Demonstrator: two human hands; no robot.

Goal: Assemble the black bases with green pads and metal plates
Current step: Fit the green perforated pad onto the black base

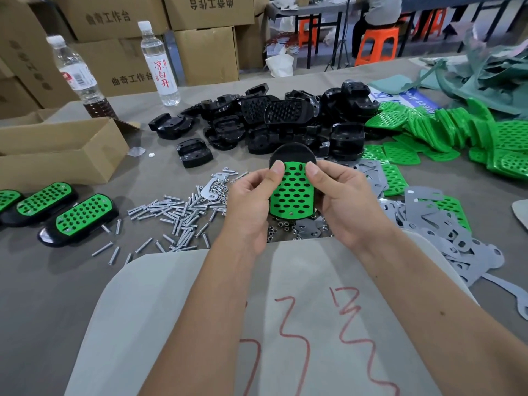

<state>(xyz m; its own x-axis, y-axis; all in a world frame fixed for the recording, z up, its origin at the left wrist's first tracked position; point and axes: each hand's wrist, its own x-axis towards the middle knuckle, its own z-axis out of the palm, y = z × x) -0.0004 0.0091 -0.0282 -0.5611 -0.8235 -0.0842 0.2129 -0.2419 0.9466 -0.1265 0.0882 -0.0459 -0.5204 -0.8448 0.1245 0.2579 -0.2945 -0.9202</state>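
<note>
Grey table [43, 295] crowded; your left hand [251, 201] and right hand [340, 201] both pinch green pad [291, 195] onto black base [293, 154], held above screws [177, 218].

I count two bottles [77, 72], three finished green-topped units [80, 218] at counter's left, one open carton [57, 150], two orange stools [377, 44]. Black bases [271, 121], green pads [443, 124], screws [177, 215], grey plates [445, 230]: piles, uncountable.

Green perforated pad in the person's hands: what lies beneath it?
A black plastic base shows past the green perforated pad, which both hands hold; the pad hides the base's face.
</note>
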